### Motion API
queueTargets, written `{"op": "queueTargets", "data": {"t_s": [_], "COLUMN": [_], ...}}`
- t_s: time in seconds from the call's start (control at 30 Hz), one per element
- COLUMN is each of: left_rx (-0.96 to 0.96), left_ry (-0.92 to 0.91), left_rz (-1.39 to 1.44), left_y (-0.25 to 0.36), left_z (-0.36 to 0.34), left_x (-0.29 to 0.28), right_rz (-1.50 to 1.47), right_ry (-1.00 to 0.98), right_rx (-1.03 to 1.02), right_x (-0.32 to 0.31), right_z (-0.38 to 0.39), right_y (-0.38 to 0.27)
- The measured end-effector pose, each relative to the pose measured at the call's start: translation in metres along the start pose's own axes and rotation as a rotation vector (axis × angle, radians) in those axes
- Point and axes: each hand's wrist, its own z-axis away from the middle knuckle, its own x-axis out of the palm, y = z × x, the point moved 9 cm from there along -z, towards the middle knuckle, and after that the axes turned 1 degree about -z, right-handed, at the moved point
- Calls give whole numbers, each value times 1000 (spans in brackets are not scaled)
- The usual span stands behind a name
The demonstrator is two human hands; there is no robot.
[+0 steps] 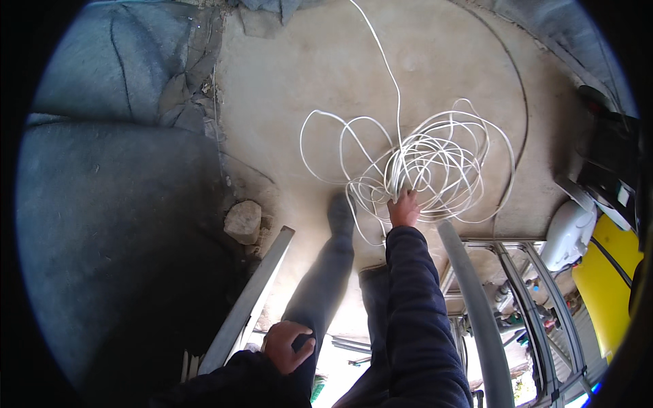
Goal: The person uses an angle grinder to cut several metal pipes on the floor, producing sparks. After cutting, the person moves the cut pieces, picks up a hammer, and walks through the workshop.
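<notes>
A long white cable (449, 178) lies in a loose, tangled heap of loops on the floor ahead of me. One strand of it runs up from the heap to the top of the view. My right hand (405, 209) reaches down to the near side of the heap, its fingers closed round some strands; the fingertips are partly hidden among the loops. Against my bent left leg (320, 279) rests my left hand (288, 347), thumb and fingers apart, with nothing in it.
Grey metal tubes flank my legs, left (255, 292) and right (476, 313). A stone (243, 222) sits beside dark sheeting (122, 217) at left. At right are a metal frame (527, 292), a white plastic container (570, 234) and a yellow object (609, 272). A dark line (522, 102) curves across the floor.
</notes>
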Motion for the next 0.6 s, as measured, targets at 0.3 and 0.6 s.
{"op": "queueTargets", "data": {"t_s": [0.3, 0.6], "left_rx": [90, 163], "left_ry": [48, -165], "left_rz": [-78, -116], "left_y": [-1, 42], "left_z": [3, -9], "left_x": [7, -20], "right_rz": [-29, -214], "right_ry": [-57, 248], "right_rx": [80, -14], "right_x": [-254, -717], "right_z": [70, 242], "right_y": [-15, -77]}}
